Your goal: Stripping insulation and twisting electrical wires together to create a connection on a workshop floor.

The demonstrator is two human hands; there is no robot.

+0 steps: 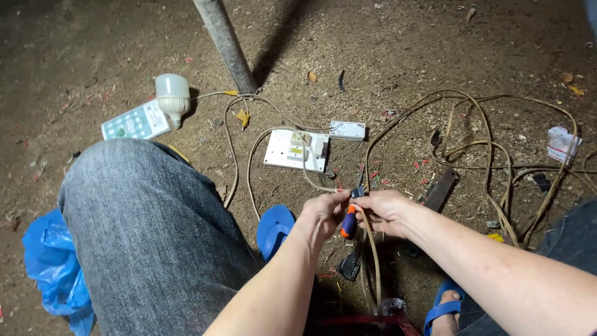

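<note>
Bare dirt ground [404, 56] is littered with tangled beige cable [485, 149]; between left hand [323, 214] and right hand [388, 211], both closed on an orange-handled screwdriver [349, 225], that cable's end could be dropped or the tip could slip.

We hold both bare forearms forward, left hand [323, 213] and right hand [387, 212] meeting between our knees, fingers curled closed, knuckles nearly touching.
</note>
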